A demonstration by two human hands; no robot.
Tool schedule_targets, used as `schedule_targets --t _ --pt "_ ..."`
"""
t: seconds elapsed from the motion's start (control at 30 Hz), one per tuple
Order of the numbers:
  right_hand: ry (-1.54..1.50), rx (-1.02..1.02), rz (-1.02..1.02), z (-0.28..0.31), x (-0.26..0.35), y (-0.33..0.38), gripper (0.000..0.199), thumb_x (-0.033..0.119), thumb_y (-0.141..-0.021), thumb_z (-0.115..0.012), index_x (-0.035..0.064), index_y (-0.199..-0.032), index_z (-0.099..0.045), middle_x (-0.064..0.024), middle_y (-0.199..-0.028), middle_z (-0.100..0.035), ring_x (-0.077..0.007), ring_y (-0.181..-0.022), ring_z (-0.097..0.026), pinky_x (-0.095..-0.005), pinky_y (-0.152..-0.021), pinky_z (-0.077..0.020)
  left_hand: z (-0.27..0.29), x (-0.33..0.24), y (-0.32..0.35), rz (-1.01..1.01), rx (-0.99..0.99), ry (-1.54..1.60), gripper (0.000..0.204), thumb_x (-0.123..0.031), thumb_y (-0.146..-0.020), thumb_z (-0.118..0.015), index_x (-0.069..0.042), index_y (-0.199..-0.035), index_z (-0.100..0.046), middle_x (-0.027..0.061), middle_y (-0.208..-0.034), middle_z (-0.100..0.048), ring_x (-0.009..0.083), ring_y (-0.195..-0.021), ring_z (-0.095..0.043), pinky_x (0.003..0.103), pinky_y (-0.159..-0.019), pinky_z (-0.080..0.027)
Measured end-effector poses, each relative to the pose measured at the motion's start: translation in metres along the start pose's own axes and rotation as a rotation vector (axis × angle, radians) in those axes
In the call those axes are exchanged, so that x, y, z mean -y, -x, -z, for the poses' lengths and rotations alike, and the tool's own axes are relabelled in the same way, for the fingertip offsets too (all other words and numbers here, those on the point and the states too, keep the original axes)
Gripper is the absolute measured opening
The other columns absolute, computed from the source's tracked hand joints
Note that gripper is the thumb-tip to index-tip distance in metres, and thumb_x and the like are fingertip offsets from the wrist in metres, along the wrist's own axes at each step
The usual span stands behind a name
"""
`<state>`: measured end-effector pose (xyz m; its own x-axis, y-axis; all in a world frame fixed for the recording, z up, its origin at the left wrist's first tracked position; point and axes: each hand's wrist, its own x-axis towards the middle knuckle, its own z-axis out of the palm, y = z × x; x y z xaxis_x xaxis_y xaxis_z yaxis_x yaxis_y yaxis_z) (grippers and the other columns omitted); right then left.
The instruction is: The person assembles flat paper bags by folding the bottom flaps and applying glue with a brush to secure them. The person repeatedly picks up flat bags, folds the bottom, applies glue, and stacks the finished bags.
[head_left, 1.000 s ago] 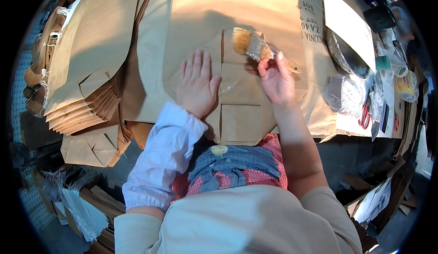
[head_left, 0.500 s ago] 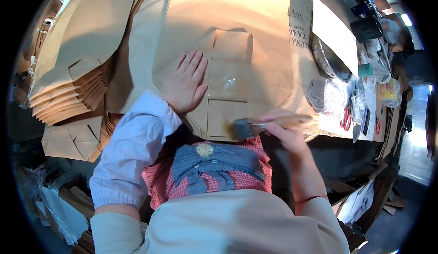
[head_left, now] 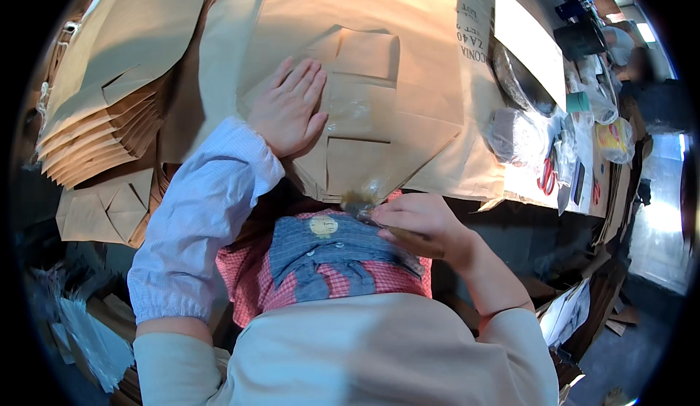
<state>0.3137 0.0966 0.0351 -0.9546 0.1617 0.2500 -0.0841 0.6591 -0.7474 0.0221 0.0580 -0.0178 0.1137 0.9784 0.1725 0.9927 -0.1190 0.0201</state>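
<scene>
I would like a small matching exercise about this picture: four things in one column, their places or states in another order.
1. Left hand
2. Right hand
3. Scissors
4. Stack of folded bags

A. Red-handled
B. Gripping a brush
C. At the far left, ends fanned out
D. Palm down on a brown paper bag

Pairs: 1-D, 2-B, 3-A, 4-C

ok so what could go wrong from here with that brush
The brush in the right hand is at the near edge of the paper bag and could smear the blue cloth close below. The left hand lies flat beside a shiny patch; if that is wet, the hand might smudge it.
</scene>
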Motion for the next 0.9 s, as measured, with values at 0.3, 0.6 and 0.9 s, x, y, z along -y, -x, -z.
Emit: schedule_targets --t 0.3,0.6,0.9 --pt "0.200 0.033 0.101 -0.018 -0.025 -0.088 0.027 0.010 -0.073 -0.068 0.0015 -0.098 -0.062 -0.0126 -0.085 -0.062 -0.0318 -0.083 -0.063 -0.0392 -0.070 -0.0511 -0.007 0.026 -0.010 -0.025 -0.051 0.459 0.034 -0.013 -0.090 -0.059 -0.003 -0.122 -0.059 0.0175 -0.133 -0.053 0.0342 -0.127 -0.045 0.040 -0.105 -0.039" --pt "0.134 0.129 -0.035 -0.011 0.014 -0.021 0.019 0.010 -0.079 -0.067 0.0047 -0.095 -0.060 -0.0096 -0.083 -0.061 -0.0299 -0.078 -0.063 -0.0383 -0.063 -0.0504 -0.023 0.020 -0.008 -0.083 -0.247 0.210 0.032 -0.014 -0.089 -0.060 -0.006 -0.120 -0.061 0.0194 -0.126 -0.057 0.0362 -0.121 -0.050 0.040 -0.100 -0.044" --pt "0.445 -0.073 -0.217 0.011 0.018 0.007 0.015 0.009 -0.082 -0.068 0.0034 -0.093 -0.059 -0.0104 -0.088 -0.064 -0.0289 -0.076 -0.063 -0.0369 -0.062 -0.0513 -0.018 0.017 -0.009 -0.059 -0.235 0.210 0.030 -0.011 -0.089 -0.059 -0.005 -0.118 -0.062 0.0183 -0.125 -0.057 0.0357 -0.121 -0.050 0.040 -0.100 -0.044"
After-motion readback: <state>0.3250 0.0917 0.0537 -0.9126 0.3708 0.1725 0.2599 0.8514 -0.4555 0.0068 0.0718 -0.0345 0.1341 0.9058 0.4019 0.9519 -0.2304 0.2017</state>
